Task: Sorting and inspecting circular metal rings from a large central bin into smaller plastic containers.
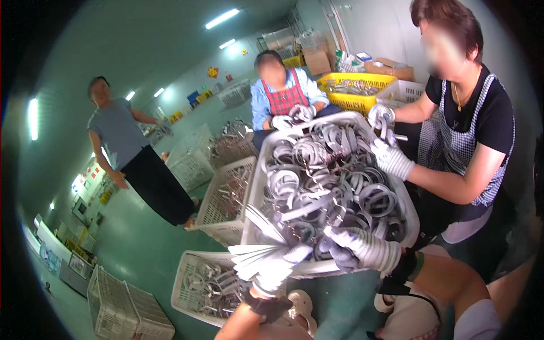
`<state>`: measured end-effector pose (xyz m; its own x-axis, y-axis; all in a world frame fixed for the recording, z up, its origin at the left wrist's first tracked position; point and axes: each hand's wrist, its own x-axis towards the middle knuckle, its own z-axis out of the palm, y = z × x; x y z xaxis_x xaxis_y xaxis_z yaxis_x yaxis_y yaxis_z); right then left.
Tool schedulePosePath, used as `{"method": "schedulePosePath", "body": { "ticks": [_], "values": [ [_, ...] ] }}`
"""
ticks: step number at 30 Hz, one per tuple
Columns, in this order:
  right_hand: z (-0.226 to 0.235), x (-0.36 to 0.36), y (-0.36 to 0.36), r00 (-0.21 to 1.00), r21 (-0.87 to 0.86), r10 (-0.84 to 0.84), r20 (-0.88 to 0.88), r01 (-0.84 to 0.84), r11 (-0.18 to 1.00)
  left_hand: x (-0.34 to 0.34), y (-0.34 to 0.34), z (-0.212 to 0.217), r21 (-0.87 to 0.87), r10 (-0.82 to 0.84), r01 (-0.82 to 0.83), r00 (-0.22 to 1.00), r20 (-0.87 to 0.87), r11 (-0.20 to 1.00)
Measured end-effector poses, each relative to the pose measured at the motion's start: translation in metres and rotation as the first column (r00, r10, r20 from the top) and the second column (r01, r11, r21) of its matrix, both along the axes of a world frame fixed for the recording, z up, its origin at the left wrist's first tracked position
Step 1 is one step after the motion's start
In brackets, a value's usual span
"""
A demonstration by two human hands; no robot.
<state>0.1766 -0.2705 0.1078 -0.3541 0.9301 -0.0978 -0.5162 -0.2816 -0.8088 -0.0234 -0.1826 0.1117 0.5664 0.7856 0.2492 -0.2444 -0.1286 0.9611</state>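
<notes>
My left hand [279,266], in a white glove, grips a fanned bundle of flat pale strips [258,253] at the near left corner of a big white crate [343,267]. Inside the crate lies a heap of grey coiled bands [377,199] with small shiny metal parts among them. My right hand [362,249], gloved white with grey on the fingers, is over the crate's near edge, to the right of the strips. Its fingers are curled in, and whatever they hold cannot be made out.
Across the crate a person in a red checked apron [283,101] handles a piece; at right another person [467,122] holds bands. Crates of metal parts [226,198] [207,286] stand left, with stacked crates [127,306] beyond. Another person [136,147] stands left; a yellow crate [357,102] is behind.
</notes>
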Motion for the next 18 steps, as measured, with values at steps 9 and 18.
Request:
{"method": "schedulePosePath", "body": {
  "ticks": [9, 18],
  "values": [
    [-0.008, -0.009, 0.018, 0.929, 0.127, -0.189, 0.319, 0.156, 0.980, -0.005, -0.002, -0.008, 0.171, 0.143, -0.141, 0.990, 0.000, 0.975],
    [-0.008, -0.002, 0.011, 0.971, 0.062, -0.107, 0.213, 0.096, 0.993, 0.002, 0.002, -0.002, -0.012, 0.104, -0.104, 0.989, 0.102, 0.995]
  ]
}}
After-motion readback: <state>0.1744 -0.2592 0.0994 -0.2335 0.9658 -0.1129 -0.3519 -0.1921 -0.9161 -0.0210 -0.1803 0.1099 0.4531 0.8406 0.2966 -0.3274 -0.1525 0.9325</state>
